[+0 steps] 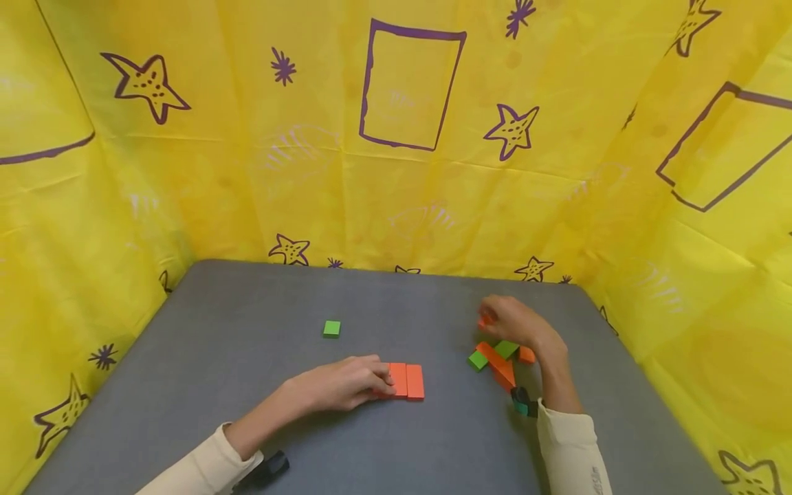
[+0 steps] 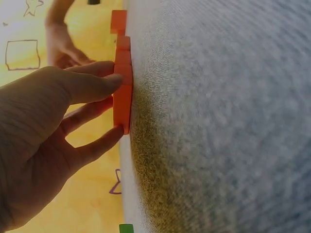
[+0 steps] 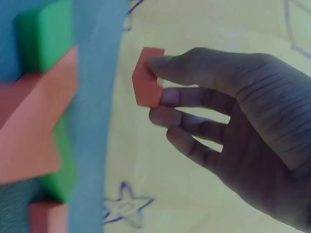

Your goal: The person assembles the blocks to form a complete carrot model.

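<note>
Flat orange blocks (image 1: 415, 382) lie side by side in a row at the middle of the grey table. My left hand (image 1: 346, 383) holds the left end of this row, thumb on the near side and fingers spread along the block in the left wrist view. Over the right part of the table, my right hand (image 1: 518, 322) pinches a small orange block (image 3: 147, 80) between thumb and fingertips, raised off the surface in the right wrist view. Below that hand is a loose pile with a long orange block (image 1: 502, 372) lying across green blocks (image 1: 478, 360).
A single green block (image 1: 331, 328) sits farther back, left of the row. Another orange block (image 1: 526, 355) lies at the pile's right side. Yellow cloth (image 1: 247, 192) with drawn stars hangs around the back and sides of the grey table (image 1: 396, 454).
</note>
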{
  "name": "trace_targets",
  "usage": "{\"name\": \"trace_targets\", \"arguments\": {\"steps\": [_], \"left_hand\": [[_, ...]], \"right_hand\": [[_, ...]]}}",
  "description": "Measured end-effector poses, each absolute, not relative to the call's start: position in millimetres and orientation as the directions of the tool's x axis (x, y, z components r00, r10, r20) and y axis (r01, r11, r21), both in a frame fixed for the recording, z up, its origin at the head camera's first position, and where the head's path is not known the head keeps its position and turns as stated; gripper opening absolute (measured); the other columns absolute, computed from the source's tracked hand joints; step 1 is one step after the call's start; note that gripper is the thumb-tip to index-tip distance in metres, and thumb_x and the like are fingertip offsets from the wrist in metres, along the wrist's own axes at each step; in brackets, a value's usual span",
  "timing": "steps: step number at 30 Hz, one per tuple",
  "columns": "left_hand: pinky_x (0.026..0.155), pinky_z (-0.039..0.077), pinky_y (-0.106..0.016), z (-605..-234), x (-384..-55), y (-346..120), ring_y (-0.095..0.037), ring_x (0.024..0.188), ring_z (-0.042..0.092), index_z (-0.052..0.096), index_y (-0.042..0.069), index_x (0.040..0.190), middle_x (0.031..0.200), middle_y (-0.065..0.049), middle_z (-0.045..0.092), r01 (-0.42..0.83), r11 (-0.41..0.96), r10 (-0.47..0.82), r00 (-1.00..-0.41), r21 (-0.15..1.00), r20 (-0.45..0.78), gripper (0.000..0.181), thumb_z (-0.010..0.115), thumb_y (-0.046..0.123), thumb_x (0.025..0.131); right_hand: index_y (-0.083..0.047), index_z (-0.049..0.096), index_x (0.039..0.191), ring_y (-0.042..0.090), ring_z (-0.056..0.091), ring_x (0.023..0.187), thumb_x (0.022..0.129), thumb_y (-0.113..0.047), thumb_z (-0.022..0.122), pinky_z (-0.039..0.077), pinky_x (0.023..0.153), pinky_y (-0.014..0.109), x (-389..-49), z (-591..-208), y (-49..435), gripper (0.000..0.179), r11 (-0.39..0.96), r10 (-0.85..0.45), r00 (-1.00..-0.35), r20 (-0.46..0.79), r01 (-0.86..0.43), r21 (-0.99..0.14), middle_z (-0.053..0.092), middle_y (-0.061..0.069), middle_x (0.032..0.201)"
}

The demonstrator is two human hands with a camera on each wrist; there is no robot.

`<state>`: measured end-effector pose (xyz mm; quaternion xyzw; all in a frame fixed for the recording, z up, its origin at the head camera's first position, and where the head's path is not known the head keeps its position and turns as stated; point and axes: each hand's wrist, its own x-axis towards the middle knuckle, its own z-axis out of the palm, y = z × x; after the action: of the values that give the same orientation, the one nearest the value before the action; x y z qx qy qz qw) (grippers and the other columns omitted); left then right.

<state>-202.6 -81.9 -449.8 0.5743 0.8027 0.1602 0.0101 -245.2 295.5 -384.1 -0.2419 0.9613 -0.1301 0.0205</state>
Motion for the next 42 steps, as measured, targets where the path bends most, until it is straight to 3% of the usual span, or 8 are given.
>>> {"name": "trace_targets", "arguments": {"steps": [4, 16, 23, 30, 34, 37, 42], "left_hand": [[0.097, 0.055, -0.02, -449.7, -202.8, -82.5, -0.008, 0.107, 0.064, 0.078, 0.017, 0.124, 0.119, 0.006, 0.074, 0.913, 0.3, 0.921, -0.353, 0.276, 0.166, 0.027, 0.072, 0.013, 0.099], [0.092, 0.056, -0.019, -451.2, -205.3, -85.0, -0.008, 0.101, 0.064, 0.08, 0.017, 0.121, 0.112, 0.005, 0.074, 0.927, 0.256, 0.924, -0.318, 0.275, 0.213, 0.024, 0.073, 0.014, 0.098], [0.09, 0.055, -0.016, -449.2, -204.6, -83.5, -0.007, 0.099, 0.063, 0.08, 0.018, 0.12, 0.112, 0.006, 0.074, 0.918, 0.27, 0.921, -0.334, 0.291, 0.201, 0.022, 0.072, 0.016, 0.099], [0.092, 0.055, -0.018, -448.8, -205.9, -82.1, -0.005, 0.101, 0.063, 0.079, 0.019, 0.123, 0.114, 0.008, 0.074, 0.901, 0.304, 0.919, -0.363, 0.309, 0.153, 0.025, 0.072, 0.018, 0.1], [0.091, 0.056, -0.02, -450.0, -207.9, -82.1, -0.006, 0.099, 0.063, 0.079, 0.019, 0.123, 0.112, 0.008, 0.075, 0.914, 0.287, 0.926, -0.342, 0.288, 0.163, 0.027, 0.074, 0.015, 0.097], [0.089, 0.056, -0.021, -451.1, -209.5, -82.0, -0.006, 0.098, 0.064, 0.079, 0.018, 0.12, 0.11, 0.008, 0.076, 0.923, 0.264, 0.928, -0.322, 0.279, 0.187, 0.025, 0.076, 0.012, 0.096], [0.087, 0.057, -0.02, -453.4, -210.9, -82.3, -0.005, 0.095, 0.067, 0.081, 0.016, 0.106, 0.103, 0.008, 0.076, 0.922, 0.252, 0.917, -0.325, 0.295, 0.231, 0.017, 0.078, 0.008, 0.092]], "right_hand": [[-0.004, 0.07, 0.116, 0.023, 0.067, 0.097, 0.091, -0.006, 0.077, 0.06, 0.089, 0.045, -233.4, -365.0, 274.6, 0.026, 0.817, -0.519, -0.855, 0.007, -0.498, -0.29, 0.073, 0.007, 0.108], [-0.012, 0.069, 0.104, 0.015, 0.068, 0.096, 0.092, -0.007, 0.077, 0.061, 0.09, 0.043, -211.6, -353.8, 219.2, 0.015, 0.712, -0.676, -0.724, -0.139, -0.593, -0.375, 0.071, -0.003, 0.098], [-0.015, 0.069, 0.106, 0.014, 0.068, 0.097, 0.092, -0.011, 0.079, 0.06, 0.092, 0.042, -205.0, -352.1, 206.3, 0.018, 0.717, -0.68, -0.716, -0.159, -0.602, -0.352, 0.072, -0.005, 0.101], [-0.013, 0.068, 0.102, 0.014, 0.068, 0.094, 0.092, -0.008, 0.078, 0.059, 0.089, 0.033, -203.4, -352.5, 199.0, 0.016, 0.673, -0.73, -0.667, -0.148, -0.663, -0.329, 0.071, -0.003, 0.097], [-0.013, 0.067, 0.099, 0.015, 0.065, 0.09, 0.091, -0.009, 0.078, 0.055, 0.084, 0.025, -200.2, -355.2, 186.7, 0.014, 0.649, -0.755, -0.636, -0.16, -0.69, -0.321, 0.068, -0.003, 0.093], [-0.013, 0.066, 0.096, 0.017, 0.063, 0.087, 0.091, -0.01, 0.078, 0.052, 0.08, 0.021, -196.7, -360.1, 173.9, 0.013, 0.621, -0.782, -0.596, -0.184, -0.717, -0.316, 0.066, -0.002, 0.091], [-0.015, 0.067, 0.093, 0.007, 0.058, 0.076, 0.092, -0.017, 0.081, 0.046, 0.072, 0.014, -189.6, -372.1, 152.7, 0.014, 0.571, -0.821, -0.523, -0.229, -0.755, -0.321, 0.065, -0.004, 0.085]]}}
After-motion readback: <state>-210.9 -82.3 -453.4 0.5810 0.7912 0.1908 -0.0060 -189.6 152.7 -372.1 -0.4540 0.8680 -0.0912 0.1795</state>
